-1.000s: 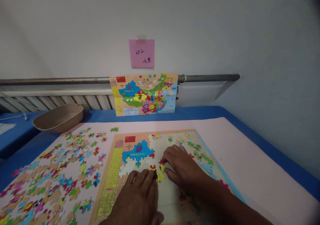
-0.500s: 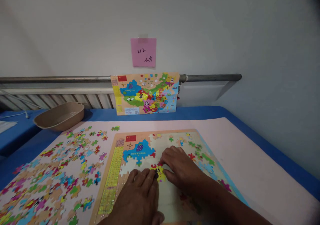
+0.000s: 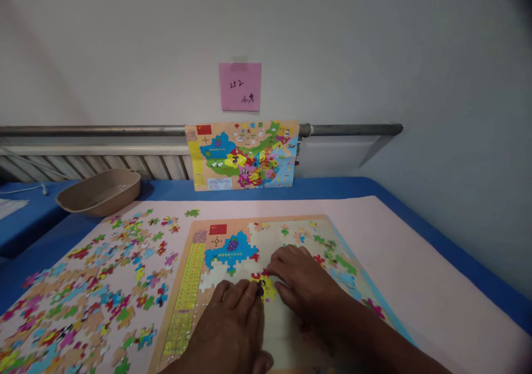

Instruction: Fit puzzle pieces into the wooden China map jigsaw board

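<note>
Across the lower half of the frame we see the surface [image 3: 419, 263], covered by a pale pink sheet with a blue edge showing along the right and at the upper left. On that sheet, at lower centre, lies the puzzle board [image 3: 195, 285], a tan frame with a yellow strip down its left side and a mostly bare, pale interior. Its upper left holds a joined blue section [image 3: 233, 250], with scattered single pieces toward the upper right of the board. To the left of the board, loose puzzle pieces [image 3: 95, 291] are spread over the sheet in many colours, lying apart from one another.

At centre frame a finished reference map [image 3: 243, 155] leans upright against a grey rail [image 3: 349, 129] at the wall, and a pink note [image 3: 240, 86] is stuck on the wall above it. A tan bowl [image 3: 98, 190] sits at the left, on the blue edge just behind the loose pieces.

Our left hand [image 3: 233, 321] lies flat on the board at the bottom centre, fingers stretched forward and together, its fingertips pressing at the left edge of a small yellow and red piece cluster [image 3: 263, 285]. Our right hand [image 3: 305, 282] lies just right of it, palm down, fingers loosely spread, fingertips touching the cluster's right and upper sides. Neither hand grips anything; both only press on the cluster, which lies on the board just below the blue section.
</note>
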### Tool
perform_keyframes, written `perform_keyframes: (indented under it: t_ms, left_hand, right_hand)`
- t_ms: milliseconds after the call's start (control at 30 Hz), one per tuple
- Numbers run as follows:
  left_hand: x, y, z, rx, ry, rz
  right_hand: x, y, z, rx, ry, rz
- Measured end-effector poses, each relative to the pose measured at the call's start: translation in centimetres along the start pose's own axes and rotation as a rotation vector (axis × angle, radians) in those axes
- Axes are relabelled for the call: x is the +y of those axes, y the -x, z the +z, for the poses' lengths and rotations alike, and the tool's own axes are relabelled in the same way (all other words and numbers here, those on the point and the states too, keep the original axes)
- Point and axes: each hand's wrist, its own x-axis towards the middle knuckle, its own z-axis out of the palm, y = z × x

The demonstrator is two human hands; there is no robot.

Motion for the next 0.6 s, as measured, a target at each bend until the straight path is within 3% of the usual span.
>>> perform_keyframes:
  t_ms: [200,600]
  left_hand:
    - [-0.1,0.0,0.4,0.016,0.013,0.004]
    - [-0.2,0.0,0.1,0.002,0.013,0.004]
  right_hand:
    - [-0.6,2.4,-0.1,0.085,0.147,-0.125]
    - [-0.9,3.1,0.6,0.004,0.204,-0.078]
